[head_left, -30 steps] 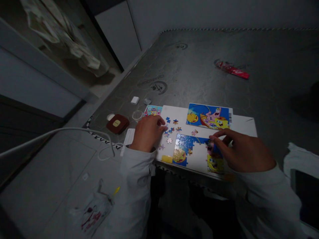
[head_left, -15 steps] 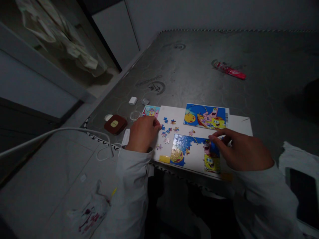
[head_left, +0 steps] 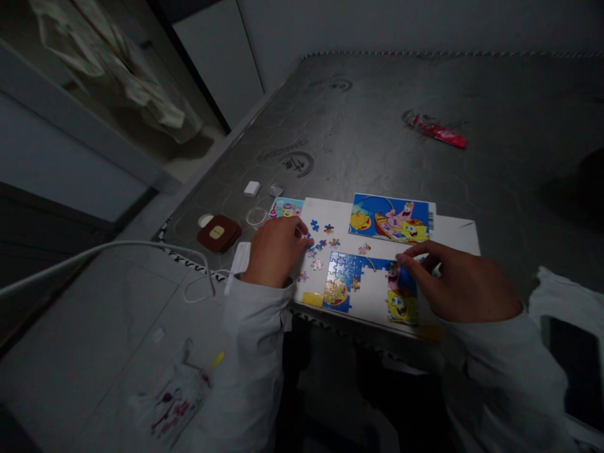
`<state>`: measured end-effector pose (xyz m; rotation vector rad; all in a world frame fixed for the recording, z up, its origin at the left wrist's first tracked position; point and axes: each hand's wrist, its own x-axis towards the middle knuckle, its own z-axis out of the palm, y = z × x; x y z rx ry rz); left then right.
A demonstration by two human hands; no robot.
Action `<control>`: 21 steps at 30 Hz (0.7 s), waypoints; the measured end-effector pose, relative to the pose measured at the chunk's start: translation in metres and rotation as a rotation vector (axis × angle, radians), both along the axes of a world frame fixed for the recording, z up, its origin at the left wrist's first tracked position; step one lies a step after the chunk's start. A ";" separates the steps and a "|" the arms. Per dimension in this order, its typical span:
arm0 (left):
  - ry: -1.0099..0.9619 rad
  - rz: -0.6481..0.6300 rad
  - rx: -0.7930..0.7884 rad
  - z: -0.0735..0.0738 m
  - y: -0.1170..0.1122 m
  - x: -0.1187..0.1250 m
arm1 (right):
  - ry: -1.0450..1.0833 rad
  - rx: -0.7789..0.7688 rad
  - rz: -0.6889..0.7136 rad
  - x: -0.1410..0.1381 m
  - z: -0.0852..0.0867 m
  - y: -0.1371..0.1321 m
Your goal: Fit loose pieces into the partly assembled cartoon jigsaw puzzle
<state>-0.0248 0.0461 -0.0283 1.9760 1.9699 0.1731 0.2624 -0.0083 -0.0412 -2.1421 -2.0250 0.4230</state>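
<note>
A partly assembled cartoon jigsaw puzzle (head_left: 340,270) lies on a white board (head_left: 368,299), with a bare gap between its left part and its right-hand strip (head_left: 402,305). My left hand (head_left: 276,248) is at the board's left side, thumb and forefinger closing around a small blue puzzle piece. Several loose puzzle pieces (head_left: 321,245) lie just right of those fingertips. My right hand (head_left: 465,280) rests over the puzzle's upper right corner, its thumb and forefinger pinched together; whatever is between them is hidden. One pinkish piece (head_left: 364,249) lies above the puzzle. Behind it is the picture card (head_left: 391,218).
Left of the board are a brown case (head_left: 219,233), a white block (head_left: 251,189) and clear round lids (head_left: 256,217). A red package (head_left: 438,133) lies farther back on the grey table (head_left: 358,145). At right, a dark phone (head_left: 573,365) lies by white cloth. A white cable (head_left: 117,248) crosses the left.
My left hand has shifted slightly right, its thumb now over the blue piece at the cluster's left edge. My right hand stays at the puzzle's upper right corner.
</note>
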 end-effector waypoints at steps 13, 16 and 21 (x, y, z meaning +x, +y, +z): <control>0.036 0.048 -0.019 0.003 -0.002 -0.001 | 0.003 0.019 -0.013 -0.003 0.006 -0.004; 0.029 0.067 -0.023 0.003 -0.003 -0.001 | 0.033 -0.021 0.029 -0.003 0.006 -0.004; 0.050 0.091 -0.028 0.003 -0.003 -0.001 | -0.001 0.039 0.019 -0.002 0.006 -0.004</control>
